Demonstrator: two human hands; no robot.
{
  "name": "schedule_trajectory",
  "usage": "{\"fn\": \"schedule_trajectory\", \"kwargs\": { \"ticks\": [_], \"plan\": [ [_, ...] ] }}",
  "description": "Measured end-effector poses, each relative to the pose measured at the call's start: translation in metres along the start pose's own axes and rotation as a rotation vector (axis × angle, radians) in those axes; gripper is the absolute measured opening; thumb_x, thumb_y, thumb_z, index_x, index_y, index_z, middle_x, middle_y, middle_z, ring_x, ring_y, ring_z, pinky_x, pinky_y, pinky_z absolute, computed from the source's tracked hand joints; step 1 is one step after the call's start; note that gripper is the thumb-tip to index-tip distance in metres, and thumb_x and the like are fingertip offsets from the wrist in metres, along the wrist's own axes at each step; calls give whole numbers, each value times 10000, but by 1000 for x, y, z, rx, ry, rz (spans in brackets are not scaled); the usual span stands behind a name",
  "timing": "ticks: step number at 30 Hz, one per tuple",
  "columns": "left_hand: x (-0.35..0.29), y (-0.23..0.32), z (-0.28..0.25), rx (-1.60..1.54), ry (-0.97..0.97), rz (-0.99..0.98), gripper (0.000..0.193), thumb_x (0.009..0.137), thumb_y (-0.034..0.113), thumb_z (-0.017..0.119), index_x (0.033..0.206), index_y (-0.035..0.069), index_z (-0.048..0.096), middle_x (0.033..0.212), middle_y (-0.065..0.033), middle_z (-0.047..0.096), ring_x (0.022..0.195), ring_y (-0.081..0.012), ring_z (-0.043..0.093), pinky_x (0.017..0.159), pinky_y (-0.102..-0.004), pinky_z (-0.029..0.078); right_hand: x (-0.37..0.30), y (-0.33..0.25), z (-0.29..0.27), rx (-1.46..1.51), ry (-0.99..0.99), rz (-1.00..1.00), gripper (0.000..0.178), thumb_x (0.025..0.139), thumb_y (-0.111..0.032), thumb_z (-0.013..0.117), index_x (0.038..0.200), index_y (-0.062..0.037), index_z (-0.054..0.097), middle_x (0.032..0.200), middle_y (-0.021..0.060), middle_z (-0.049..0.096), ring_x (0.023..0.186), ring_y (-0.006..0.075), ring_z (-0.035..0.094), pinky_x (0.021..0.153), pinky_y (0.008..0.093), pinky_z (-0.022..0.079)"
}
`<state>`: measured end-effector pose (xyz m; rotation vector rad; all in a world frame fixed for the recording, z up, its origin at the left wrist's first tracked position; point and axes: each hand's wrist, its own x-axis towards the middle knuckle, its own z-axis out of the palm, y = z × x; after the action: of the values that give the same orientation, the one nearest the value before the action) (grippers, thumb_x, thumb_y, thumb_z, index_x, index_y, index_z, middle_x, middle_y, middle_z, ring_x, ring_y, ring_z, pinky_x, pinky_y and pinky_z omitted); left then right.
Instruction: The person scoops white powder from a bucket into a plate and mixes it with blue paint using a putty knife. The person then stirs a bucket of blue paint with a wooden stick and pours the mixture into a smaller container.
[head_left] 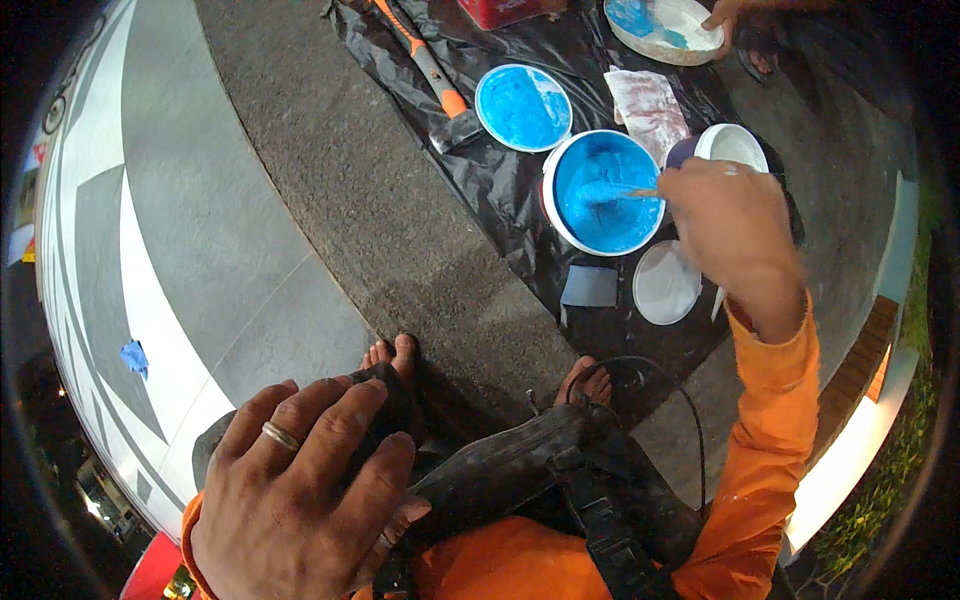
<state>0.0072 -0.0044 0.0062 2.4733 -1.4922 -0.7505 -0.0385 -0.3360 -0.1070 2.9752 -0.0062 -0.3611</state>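
Note:
My right hand (735, 215) is closed round the thin handle of a paintbrush (640, 193). Its blue-coated end dips into a white bucket (551, 205) of bright blue paint (610, 225). My left hand (300, 490), a ring on one finger, lies over my dark-clad knee with its fingers stretched out, holding nothing. Beside the bucket lies a paint-smeared lid (523, 108), blue over most of its face. A second white tub (735, 145) stands partly behind my right hand, and a pale round lid (667, 283) is below it.
Black plastic sheeting (480, 205) covers the ground under the containers. On it are an orange-and-grey handled tool (430, 70), a stained cloth (648, 105) and a blue-grey pad (590, 286). At the top right another person's hand (722, 18) holds a paint-streaked bowl (650, 48). Grey-and-white painted ground (200, 150) spreads left.

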Motion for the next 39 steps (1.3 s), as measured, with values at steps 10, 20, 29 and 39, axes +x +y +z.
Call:
{"fn": "schedule_trajectory", "kwargs": {
  "ticks": [10, 20, 29, 39],
  "plan": [
    [-1, -1, -3, -7, -41, -13, 453, 844, 455, 682, 1027, 41, 654, 1146, -205, 647, 1034, -420, 647, 890, -536, 509, 58, -23, 52, 34, 97, -29, 101, 820, -98, 646, 836, -90, 746, 829, 139, 724, 771, 334, 721, 655, 459, 556],
    [-4, -3, -3, 0, -55, -9, 451, 848, 454, 677, 1025, 40, 657, 1137, -206, 648, 1025, -416, 649, 887, -535, 508, 72, 5, 74, 39, -47, 168, 121, 802, -87, 655, 874, -43, 742, 898, 193, 729, 853, 368, 719, 728, 478, 567],
    [-8, -2, -3, -5, -31, -9, 448, 838, 441, 687, 1032, 38, 655, 1141, -208, 647, 1028, -418, 649, 880, -534, 508, 51, 17, 78, 28, -193, 218, 117, 770, -51, 653, 859, -23, 725, 901, 219, 716, 883, 383, 708, 747, 478, 559],
    [-7, 3, 2, 20, 19, 18, 448, 844, 443, 678, 1029, 37, 652, 1144, -210, 641, 1019, -418, 645, 875, -533, 508, 21, 18, 77, 6, -245, 82, 123, 758, -55, 652, 817, -10, 750, 896, 222, 725, 850, 384, 723, 727, 480, 575]
  ]
}}
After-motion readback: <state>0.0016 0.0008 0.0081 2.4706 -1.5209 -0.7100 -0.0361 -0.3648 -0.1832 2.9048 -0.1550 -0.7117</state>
